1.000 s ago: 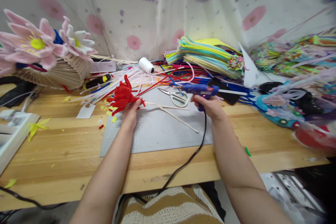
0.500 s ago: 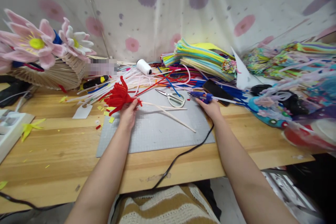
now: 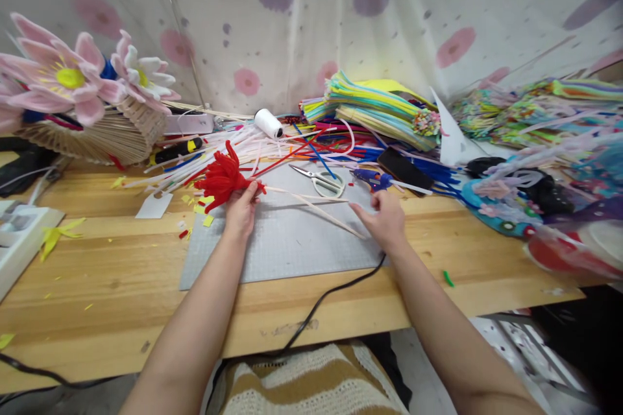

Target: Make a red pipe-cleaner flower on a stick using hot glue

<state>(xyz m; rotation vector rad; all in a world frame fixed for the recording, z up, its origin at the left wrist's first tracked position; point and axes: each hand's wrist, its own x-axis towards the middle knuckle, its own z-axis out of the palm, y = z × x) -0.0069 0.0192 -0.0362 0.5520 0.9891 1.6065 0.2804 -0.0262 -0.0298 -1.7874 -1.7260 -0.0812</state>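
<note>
My left hand (image 3: 241, 209) is closed on the base of a red pipe-cleaner flower (image 3: 221, 176), whose petals fan out to the left. Two pale stems (image 3: 321, 211) run rightward from the flower over the grey cutting mat (image 3: 287, 253). Near the stem ends is my right hand (image 3: 387, 219), thumb stretched out and apart from the fingers; whether it touches a stem I cannot tell. Just beyond it lies a blue glue gun (image 3: 374, 178) with a clear stick in its back. Scissors (image 3: 325, 183) with pale handles rest on the mat between the hands.
Behind the mat lie loose pipe cleaners (image 3: 243, 142), a white thread spool (image 3: 268, 123), a phone (image 3: 403, 170) and a bundle of coloured pipe cleaners (image 3: 379, 107). Pink flowers (image 3: 71, 78) stand at left. A black cord (image 3: 324, 298) crosses the front edge.
My right hand has let go of the glue gun, now lying on the table, and moved nearer to me toward the stem ends. My left hand still holds the red flower.
</note>
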